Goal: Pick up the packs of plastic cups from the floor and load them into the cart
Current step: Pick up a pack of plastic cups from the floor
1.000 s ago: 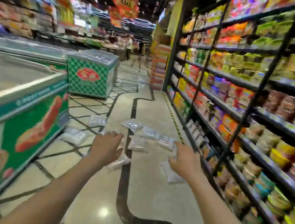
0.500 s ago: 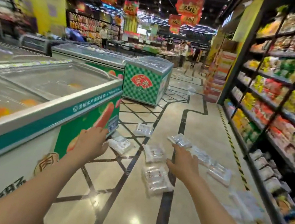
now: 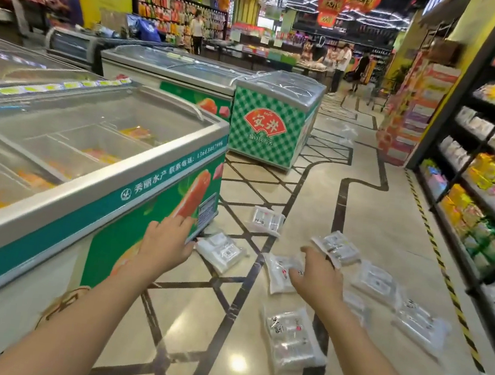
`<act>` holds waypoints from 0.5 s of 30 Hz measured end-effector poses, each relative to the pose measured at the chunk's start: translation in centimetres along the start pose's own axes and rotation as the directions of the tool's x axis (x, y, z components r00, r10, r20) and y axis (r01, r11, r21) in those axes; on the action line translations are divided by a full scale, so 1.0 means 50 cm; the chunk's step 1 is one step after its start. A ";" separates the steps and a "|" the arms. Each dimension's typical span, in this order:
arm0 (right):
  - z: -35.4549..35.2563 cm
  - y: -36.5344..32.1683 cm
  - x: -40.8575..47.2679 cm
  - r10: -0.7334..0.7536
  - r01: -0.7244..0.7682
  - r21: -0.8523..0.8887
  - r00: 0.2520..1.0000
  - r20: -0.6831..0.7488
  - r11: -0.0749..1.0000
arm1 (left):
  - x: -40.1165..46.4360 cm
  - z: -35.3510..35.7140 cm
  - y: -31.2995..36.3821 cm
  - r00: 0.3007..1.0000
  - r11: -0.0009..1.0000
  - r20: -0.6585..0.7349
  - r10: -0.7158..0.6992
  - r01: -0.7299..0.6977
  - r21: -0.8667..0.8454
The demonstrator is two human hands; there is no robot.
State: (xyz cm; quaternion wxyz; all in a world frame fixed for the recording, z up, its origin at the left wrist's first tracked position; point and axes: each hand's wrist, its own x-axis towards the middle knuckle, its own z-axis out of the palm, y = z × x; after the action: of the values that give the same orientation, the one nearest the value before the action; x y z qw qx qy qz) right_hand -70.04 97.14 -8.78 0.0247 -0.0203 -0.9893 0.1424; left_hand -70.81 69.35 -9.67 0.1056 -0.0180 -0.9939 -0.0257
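A supermarket aisle with a polished beige floor (image 3: 376, 221) crossed by dark inlaid lines runs ahead, with chest freezers along one side and stocked shelves (image 3: 488, 173) along the other. Both bare arms reach forward over the floor.

The left hand (image 3: 168, 241) is stretched out with its fingers straight and loose, its grip open and holding nothing; in the picture it lies in front of the end of the nearest freezer (image 3: 92, 168), and whether it touches the panel cannot be told. Just beyond its fingertips, on the floor by the freezer's corner, lies one pack of plastic cups (image 3: 221, 251).

The right hand (image 3: 316, 276) is held palm down with fingers spread and slightly bent, its grip also open and empty, above the scattered packs. A second pack (image 3: 279, 272) lies between the two hands, partly hidden by the right hand's thumb side. A third pack (image 3: 337, 246) lies just past the right fingertips, and a fourth pack (image 3: 267, 221) lies farther ahead, between both hands. Beneath the right forearm, nearer the person, sits a fifth pack (image 3: 291, 337). More packs (image 3: 397, 302) trail away to the outside of the right hand, toward the shelves.

Farther along the aisle stands a green checked freezer (image 3: 269, 127), and shoppers (image 3: 342, 65) stand well beyond it.
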 end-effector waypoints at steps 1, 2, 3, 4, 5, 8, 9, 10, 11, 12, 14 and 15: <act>0.018 -0.015 0.053 0.008 -0.008 0.002 1.000 0.001 1.000 | 0.050 0.019 -0.023 1.000 1.000 -0.003 -0.002 0.002 -0.004; 0.036 -0.030 0.106 0.015 -0.015 0.002 1.000 0.004 1.000 | 0.102 0.036 -0.045 1.000 1.000 0.002 0.002 -0.002 -0.007; 0.051 -0.045 0.158 0.022 -0.022 0.001 1.000 0.009 1.000 | 0.157 0.051 -0.067 1.000 1.000 0.009 0.008 -0.008 -0.012; 0.066 -0.061 0.211 0.025 -0.025 -0.002 1.000 0.015 1.000 | 0.213 0.066 -0.087 1.000 1.000 0.019 0.011 -0.011 -0.015; 0.078 -0.077 0.259 0.030 -0.030 -0.005 0.999 0.024 1.000 | 0.266 0.079 -0.104 0.999 1.000 0.034 0.014 -0.013 -0.018; 0.112 -0.115 0.401 0.057 -0.057 -0.009 0.998 0.029 0.998 | 0.416 0.114 -0.138 0.997 1.000 0.074 0.019 -0.018 -0.012; 0.122 -0.125 0.445 0.066 -0.066 -0.003 0.997 0.040 0.998 | 0.461 0.126 -0.143 0.997 1.000 0.078 0.024 -0.023 -0.014; 0.136 -0.132 0.489 0.075 -0.075 0.007 0.995 0.060 0.997 | 0.503 0.140 -0.147 0.995 0.999 0.088 0.037 -0.035 -0.016; 0.152 -0.138 0.533 0.080 -0.081 0.018 0.993 0.082 0.997 | 0.545 0.157 -0.150 0.994 0.998 0.097 0.054 -0.052 -0.023; 0.167 -0.142 0.575 0.083 -0.086 0.028 0.991 0.104 0.996 | 0.587 0.177 -0.153 0.992 0.997 0.107 0.069 -0.066 -0.031; 0.203 -0.147 0.667 0.100 -0.106 0.037 0.986 0.132 0.994 | 0.679 0.228 -0.156 0.988 0.996 0.125 0.087 -0.083 -0.038; 0.215 -0.151 0.701 0.105 -0.111 0.031 0.985 0.138 0.993 | 0.715 0.250 -0.157 0.987 0.996 0.139 0.084 -0.078 -0.045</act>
State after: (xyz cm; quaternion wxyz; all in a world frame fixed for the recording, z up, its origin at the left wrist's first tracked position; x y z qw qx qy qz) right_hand -105.86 88.55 -15.44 -0.0502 -0.0637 -0.9832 0.1634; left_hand -108.67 63.26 -14.69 0.0357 -0.0624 -0.9966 -0.0395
